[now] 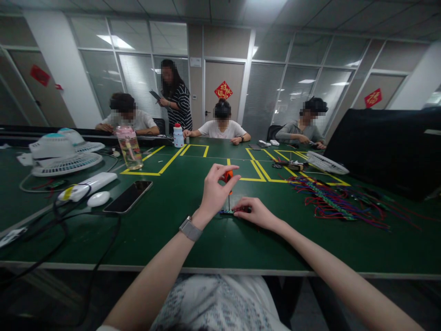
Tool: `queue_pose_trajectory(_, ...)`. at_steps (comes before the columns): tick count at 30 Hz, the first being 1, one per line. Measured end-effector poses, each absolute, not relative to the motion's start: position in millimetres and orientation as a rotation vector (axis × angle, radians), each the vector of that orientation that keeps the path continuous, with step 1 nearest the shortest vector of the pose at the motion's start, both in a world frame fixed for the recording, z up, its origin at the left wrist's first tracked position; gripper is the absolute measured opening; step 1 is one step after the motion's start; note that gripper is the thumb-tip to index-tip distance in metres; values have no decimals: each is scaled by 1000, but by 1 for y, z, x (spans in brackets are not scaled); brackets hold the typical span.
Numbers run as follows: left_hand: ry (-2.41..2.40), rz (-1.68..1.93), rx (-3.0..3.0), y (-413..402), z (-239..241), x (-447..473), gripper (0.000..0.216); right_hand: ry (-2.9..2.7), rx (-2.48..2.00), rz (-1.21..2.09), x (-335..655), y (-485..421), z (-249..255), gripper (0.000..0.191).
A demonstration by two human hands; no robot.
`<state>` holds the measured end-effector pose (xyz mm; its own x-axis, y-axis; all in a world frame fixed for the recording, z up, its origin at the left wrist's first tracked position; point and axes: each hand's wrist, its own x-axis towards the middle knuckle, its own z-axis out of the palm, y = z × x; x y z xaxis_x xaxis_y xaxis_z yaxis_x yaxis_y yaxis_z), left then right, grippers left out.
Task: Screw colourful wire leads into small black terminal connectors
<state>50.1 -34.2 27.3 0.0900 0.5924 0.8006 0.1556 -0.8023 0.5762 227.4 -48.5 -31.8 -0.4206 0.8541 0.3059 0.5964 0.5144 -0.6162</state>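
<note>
My left hand (216,188), with a watch on its wrist, is curled around the orange handle of a screwdriver (228,176). Thumb and index finger reach past the handle on either side. The screwdriver stands upright, its thin shaft running down to a small green circuit board (226,212) on the table. At the board's right end, my right hand (255,212) grips the edge between thumb and fingers. Something dark and reddish, perhaps wires, shows under those fingers. The screwdriver's tip is too small to make out.
On the green table (155,243) lie a phone (129,196), a white mouse (98,198), cables and white fans (69,156) to the left. A drink bottle (130,148) stands behind. Bundled wired boards (330,200) and a black monitor (382,151) are right. Several people are opposite.
</note>
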Motion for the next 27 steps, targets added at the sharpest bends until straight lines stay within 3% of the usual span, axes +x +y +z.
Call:
queue_pose_trajectory(14, 675, 1606, 1822, -25, 18, 53, 41, -2200, -1170, 495, 228, -47, -35, 20)
queue_pose_trajectory(23, 756, 1779, 2034, -35, 26, 51, 22, -2199, -1153, 469, 227, -48, -34, 19)
queue_pose_trajectory(27, 815, 1786, 2083, -36, 27, 50, 25, -2211, -1145, 461, 227, -48, -33, 20)
